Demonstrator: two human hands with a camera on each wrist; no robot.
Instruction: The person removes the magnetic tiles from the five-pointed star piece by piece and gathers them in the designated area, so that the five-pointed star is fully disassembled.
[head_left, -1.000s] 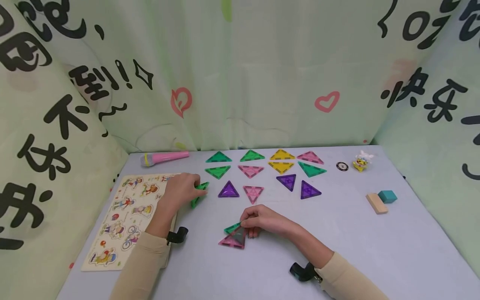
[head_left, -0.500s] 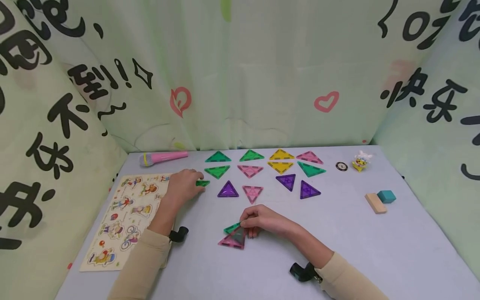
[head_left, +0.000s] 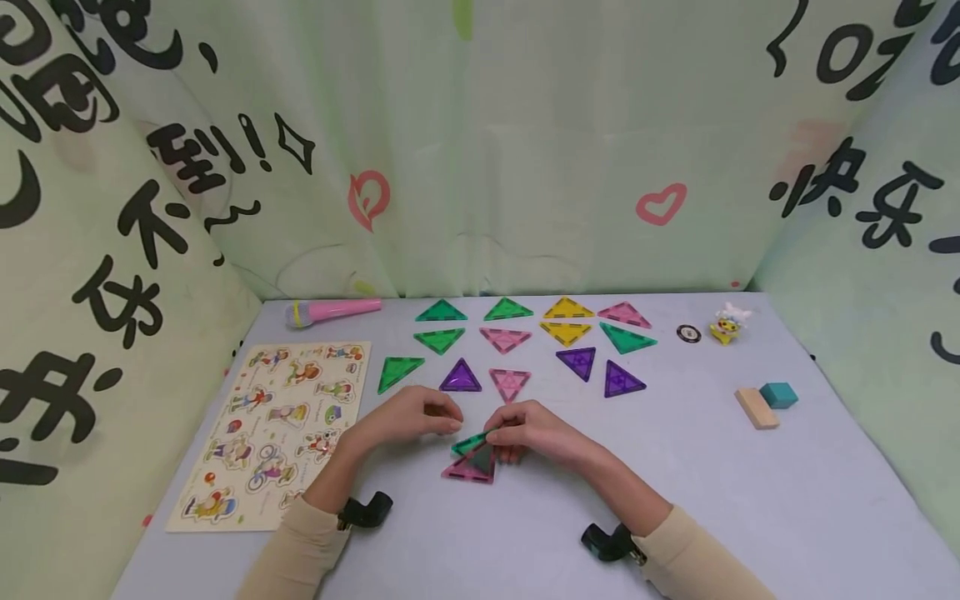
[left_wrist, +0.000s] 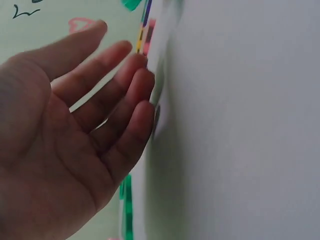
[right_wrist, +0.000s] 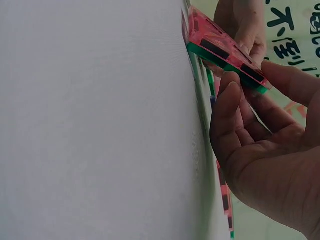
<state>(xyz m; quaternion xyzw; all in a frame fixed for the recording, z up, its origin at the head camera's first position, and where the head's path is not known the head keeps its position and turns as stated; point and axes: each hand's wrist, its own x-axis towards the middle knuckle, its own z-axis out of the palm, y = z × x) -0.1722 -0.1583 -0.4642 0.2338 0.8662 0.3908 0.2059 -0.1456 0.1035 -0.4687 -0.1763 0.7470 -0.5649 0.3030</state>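
Observation:
My right hand (head_left: 540, 435) pinches a pink triangular magnetic tile (head_left: 471, 472) together with a green triangular magnetic tile (head_left: 467, 444) just above the table. In the right wrist view the pink one (right_wrist: 215, 37) overlies the green one (right_wrist: 200, 51), between thumb and fingers. My left hand (head_left: 408, 415) hovers to the left of these two tiles. The left wrist view shows that hand's palm (left_wrist: 60, 145) bare, its fingers loosely bent and holding nothing. Behind it on the table lies a green triangle tile (head_left: 400, 372), beside a purple triangle tile (head_left: 461, 377).
Several more triangle tiles, among them a yellow tile (head_left: 566, 334) and a pink tile (head_left: 510, 383), lie at the back. A picture board (head_left: 247, 450) and pink toy microphone (head_left: 341, 310) are left. Wooden blocks (head_left: 756, 408), a black-and-white disc (head_left: 688, 333) and small figurine (head_left: 727, 323) are right.
My left hand has let go of the green tile, leaving it flat by the board, and has come right and nearer to my right hand. The right hand keeps its pinch, barely moved.

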